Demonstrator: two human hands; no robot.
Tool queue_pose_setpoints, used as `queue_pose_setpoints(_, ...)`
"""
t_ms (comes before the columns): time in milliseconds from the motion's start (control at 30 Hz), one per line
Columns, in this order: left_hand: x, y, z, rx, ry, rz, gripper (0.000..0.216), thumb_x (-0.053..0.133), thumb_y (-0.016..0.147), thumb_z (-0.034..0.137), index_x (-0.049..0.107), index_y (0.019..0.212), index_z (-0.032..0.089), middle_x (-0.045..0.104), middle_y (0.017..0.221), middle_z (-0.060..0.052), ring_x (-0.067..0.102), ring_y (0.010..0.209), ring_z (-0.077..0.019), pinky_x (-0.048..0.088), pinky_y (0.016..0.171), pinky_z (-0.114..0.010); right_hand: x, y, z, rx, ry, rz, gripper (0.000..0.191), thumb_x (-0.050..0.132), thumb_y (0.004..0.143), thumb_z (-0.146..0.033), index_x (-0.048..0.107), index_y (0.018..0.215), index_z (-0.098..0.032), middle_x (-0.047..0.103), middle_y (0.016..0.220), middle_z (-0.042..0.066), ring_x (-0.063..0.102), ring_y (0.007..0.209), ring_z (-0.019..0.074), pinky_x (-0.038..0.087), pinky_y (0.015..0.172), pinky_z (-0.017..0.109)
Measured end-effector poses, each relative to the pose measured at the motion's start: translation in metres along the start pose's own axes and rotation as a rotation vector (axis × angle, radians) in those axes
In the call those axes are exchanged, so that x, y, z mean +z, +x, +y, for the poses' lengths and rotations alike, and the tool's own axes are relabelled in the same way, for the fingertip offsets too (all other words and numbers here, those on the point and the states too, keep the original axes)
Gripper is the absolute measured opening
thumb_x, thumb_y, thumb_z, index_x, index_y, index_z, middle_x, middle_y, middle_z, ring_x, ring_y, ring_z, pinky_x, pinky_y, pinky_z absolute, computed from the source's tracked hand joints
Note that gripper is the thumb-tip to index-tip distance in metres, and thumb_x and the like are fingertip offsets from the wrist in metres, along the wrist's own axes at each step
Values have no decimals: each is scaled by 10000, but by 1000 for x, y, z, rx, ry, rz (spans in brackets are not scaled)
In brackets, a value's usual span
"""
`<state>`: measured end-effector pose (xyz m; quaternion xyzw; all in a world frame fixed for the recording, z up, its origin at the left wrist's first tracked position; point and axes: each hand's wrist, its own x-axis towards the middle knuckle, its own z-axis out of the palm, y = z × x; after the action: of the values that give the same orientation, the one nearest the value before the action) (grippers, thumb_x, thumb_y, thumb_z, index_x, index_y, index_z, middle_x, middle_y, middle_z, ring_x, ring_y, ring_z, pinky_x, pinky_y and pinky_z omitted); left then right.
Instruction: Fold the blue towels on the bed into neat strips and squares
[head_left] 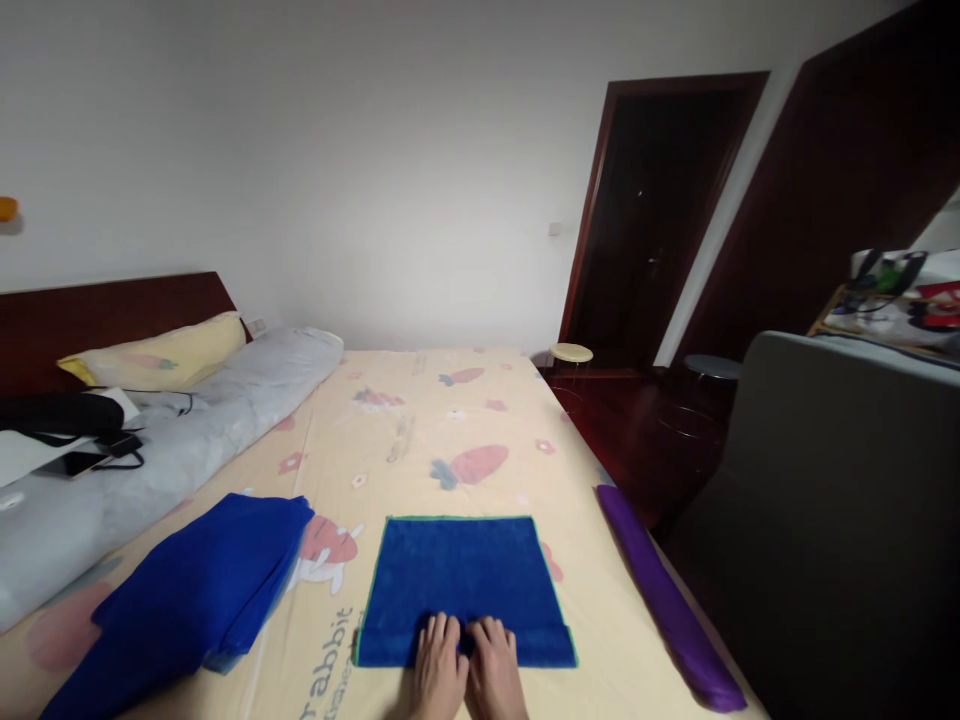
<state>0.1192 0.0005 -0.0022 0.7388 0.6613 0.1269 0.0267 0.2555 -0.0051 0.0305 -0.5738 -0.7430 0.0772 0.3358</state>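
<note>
A dark blue towel (459,572) with a green edge lies flat on the bed, its near edge rolled over. My left hand (439,668) and my right hand (494,668) rest side by side on that rolled near edge, fingers curled over the roll. Left of them lies a pile of blue cloth (195,598). A rolled purple cloth (667,602) lies along the bed's right edge.
The bed has a pale yellow sheet (420,430) printed with carrots and rabbits. A grey quilt (180,440), yellow pillow (157,358) and a phone with cables (90,460) lie at the left. A grey chair back (840,500), stools (571,353) and a dark doorway (652,220) are on the right.
</note>
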Motion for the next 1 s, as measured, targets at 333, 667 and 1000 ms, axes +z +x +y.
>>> queue_pose_setpoints(333, -57, -24, -114, -28, 2, 69, 290, 403, 831, 181, 633, 981, 274, 661, 1022, -23, 575, 1035, -204, 411, 915, -350, -49, -40, 115, 189, 40, 110, 243, 468, 844, -288, 632, 1021, -266, 662, 1018, 73, 613, 933, 239, 465, 805, 387)
queue_pose_setpoints(667, -70, -35, -149, 22, 85, 6, 511, 437, 752, 99, 622, 1172, 325, 635, 1297, 16, 512, 1243, -194, 343, 1032, -381, -79, -43, 128, 82, -195, -23, 375, 523, 770, -245, 615, 1125, -325, 669, 1121, 39, 594, 1031, 243, 426, 855, 388)
queue_pose_setpoints(1000, -90, -20, -154, 147, 19, 110, 372, 472, 738, 52, 651, 925, 319, 719, 977, 51, 628, 1032, -160, 389, 925, -308, -98, -23, 137, 36, -191, -113, 306, 488, 817, -179, 655, 1035, -313, 694, 1078, -3, 598, 987, 183, 340, 899, 357)
